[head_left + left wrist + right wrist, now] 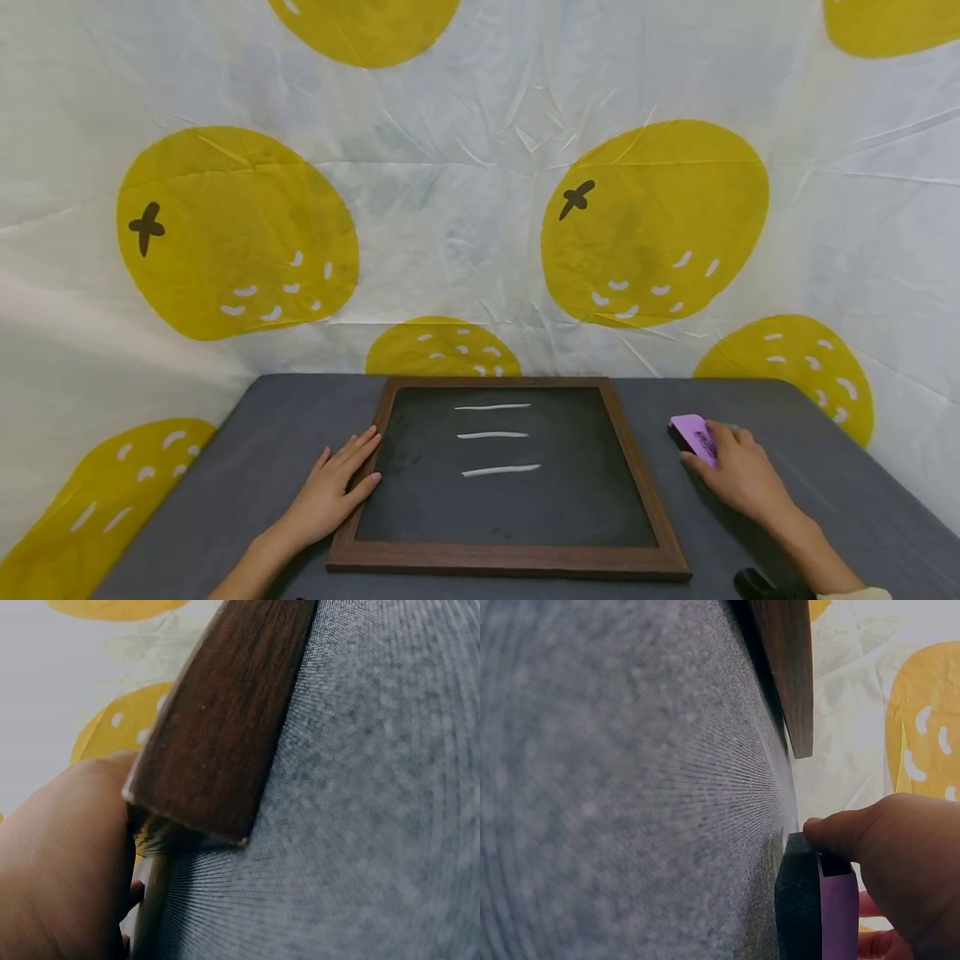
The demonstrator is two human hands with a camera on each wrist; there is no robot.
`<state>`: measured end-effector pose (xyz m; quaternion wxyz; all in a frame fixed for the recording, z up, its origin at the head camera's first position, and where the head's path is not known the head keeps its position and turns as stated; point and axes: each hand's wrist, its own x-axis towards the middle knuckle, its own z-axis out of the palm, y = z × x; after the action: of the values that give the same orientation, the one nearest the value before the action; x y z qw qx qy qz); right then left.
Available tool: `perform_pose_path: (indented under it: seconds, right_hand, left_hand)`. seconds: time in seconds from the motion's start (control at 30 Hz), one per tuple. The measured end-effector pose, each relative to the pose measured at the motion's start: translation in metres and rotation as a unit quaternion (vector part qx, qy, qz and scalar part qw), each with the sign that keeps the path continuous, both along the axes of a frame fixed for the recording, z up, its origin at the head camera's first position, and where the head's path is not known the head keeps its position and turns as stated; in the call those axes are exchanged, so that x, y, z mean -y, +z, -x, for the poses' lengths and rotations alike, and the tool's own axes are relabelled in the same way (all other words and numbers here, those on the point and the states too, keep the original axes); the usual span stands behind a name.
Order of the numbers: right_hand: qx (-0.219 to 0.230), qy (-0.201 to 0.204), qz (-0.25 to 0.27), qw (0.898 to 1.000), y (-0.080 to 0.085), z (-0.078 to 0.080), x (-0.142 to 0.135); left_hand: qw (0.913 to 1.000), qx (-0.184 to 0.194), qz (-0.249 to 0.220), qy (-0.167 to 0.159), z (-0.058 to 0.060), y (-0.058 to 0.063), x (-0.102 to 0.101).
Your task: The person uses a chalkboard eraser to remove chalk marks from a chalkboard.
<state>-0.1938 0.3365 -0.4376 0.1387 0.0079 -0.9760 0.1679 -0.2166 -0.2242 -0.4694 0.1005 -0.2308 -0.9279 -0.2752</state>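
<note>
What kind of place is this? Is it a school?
Probably an indoor spot set up for a small activity; whether it's in a school, I can't tell. A framed blackboard lies on a dark gray table, with a fruit-print sheet hanging behind.

Soft, even light fills the room, seemingly from overhead; the pale cloth backdrop (465, 242) catches a faint sheen along its creases and a paler streak at the far left. Diffuse shadow pools on the grey table (210, 508) beneath the right hand (746, 475) — dim and soft-edged. The head view looks reasonably crisp, though stretched toward its lower corners. Both wrist views turn grainy — the nearest tabletop smears out of focus, and in the right one the backdrop washes nearly white.
</note>
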Motion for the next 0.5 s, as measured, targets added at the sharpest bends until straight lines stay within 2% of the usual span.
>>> perform_pose_path:
  seconds: [0.17, 0.27, 0.5]
  right_hand:
    - [0.004, -0.001, 0.002, 1.000, 0.001, 0.002, 0.001]
    - [-0.009, 0.000, 0.007, 1.000, 0.002, 0.003, 0.001]
    - [-0.093, 0.026, 0.009, 0.995, 0.017, 0.008, 0.011]
  left_hand:
    - [1.0000, 0.005, 0.003, 0.005, 0.000, 0.000, 0.001]
    - [0.9999, 0.011, 0.004, 0.005, 0.000, 0.000, 0.002]
    - [0.9999, 0.009, 0.004, 0.005, 0.001, -0.002, 0.000]
